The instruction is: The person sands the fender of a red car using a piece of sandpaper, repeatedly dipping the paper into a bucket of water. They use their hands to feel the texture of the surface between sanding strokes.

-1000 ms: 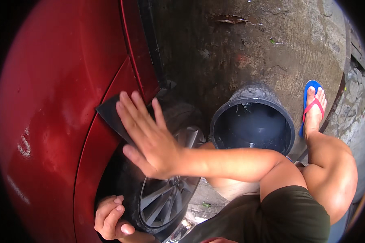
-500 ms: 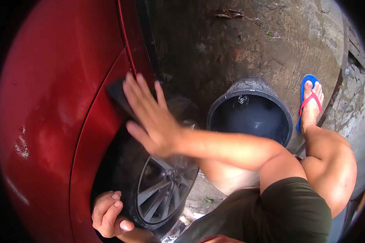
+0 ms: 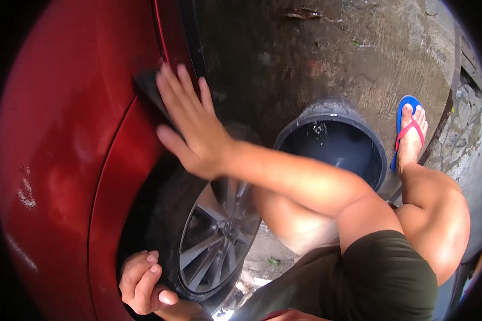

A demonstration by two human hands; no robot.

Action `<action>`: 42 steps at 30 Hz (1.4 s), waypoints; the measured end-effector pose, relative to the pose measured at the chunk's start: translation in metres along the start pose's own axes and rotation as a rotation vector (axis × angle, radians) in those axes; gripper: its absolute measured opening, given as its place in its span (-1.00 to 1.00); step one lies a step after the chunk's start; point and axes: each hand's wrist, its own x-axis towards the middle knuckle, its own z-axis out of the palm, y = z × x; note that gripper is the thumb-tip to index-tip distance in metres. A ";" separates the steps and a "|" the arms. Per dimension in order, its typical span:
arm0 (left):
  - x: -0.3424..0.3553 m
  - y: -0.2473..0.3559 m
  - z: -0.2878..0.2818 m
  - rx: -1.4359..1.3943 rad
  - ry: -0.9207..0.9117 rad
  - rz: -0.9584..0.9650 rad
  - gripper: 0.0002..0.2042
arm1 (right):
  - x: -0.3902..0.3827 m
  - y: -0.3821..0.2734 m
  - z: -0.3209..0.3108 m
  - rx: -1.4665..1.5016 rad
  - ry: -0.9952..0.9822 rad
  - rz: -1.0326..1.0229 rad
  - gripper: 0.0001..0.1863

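Observation:
Flat against the red car body (image 3: pixel 53 123), just above the front wheel (image 3: pixel 219 235), lies my right hand (image 3: pixel 195 125), its fingers stretched out and slightly blurred. Under its palm and fingers is a dark, flat, sponge-like pad (image 3: pixel 151 88), mostly covered, one corner showing past the fingers. My left hand (image 3: pixel 142 281) is at the lower left beside the black tyre (image 3: pixel 166 235). Its fingers are loosely bent and the thumb stands apart from them, with nothing visible in between.
A dark plastic bucket (image 3: pixel 334 144) stands on the wet concrete ground (image 3: pixel 305 64), right of the wheel. Farther right is my foot in a blue flip-flop (image 3: pixel 407 128) with a pink strap. White streaks of foam (image 3: pixel 27 195) mark the car panel at left.
My right hand has slid up along the car panel and slightly left, carrying the dark pad with it. My right forearm has risen too. My left hand has hardly moved.

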 end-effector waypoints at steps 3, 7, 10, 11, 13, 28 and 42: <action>0.003 0.009 -0.004 0.005 0.038 -0.082 -0.35 | -0.025 0.002 0.002 -0.008 -0.048 -0.054 -0.15; 0.004 -0.002 0.001 -0.002 0.004 0.009 -0.36 | 0.013 0.011 -0.008 -0.011 0.013 -0.073 -0.14; 0.003 -0.002 -0.001 -0.037 -0.006 -0.008 -0.36 | -0.026 0.008 0.006 0.049 -0.019 -0.069 -0.13; 0.005 0.000 -0.003 -0.045 -0.010 -0.021 -0.37 | -0.030 -0.003 0.004 0.073 -0.072 -0.012 -0.12; 0.008 0.008 -0.004 0.020 0.028 -0.037 -0.37 | -0.001 0.001 -0.002 -0.018 -0.011 -0.079 -0.14; 0.003 0.001 -0.005 -0.035 0.007 -0.010 -0.39 | -0.014 -0.033 0.003 0.021 -0.010 -0.059 -0.16; 0.003 0.002 -0.001 -0.015 0.012 0.003 -0.38 | -0.002 -0.043 0.004 0.032 0.046 0.020 -0.17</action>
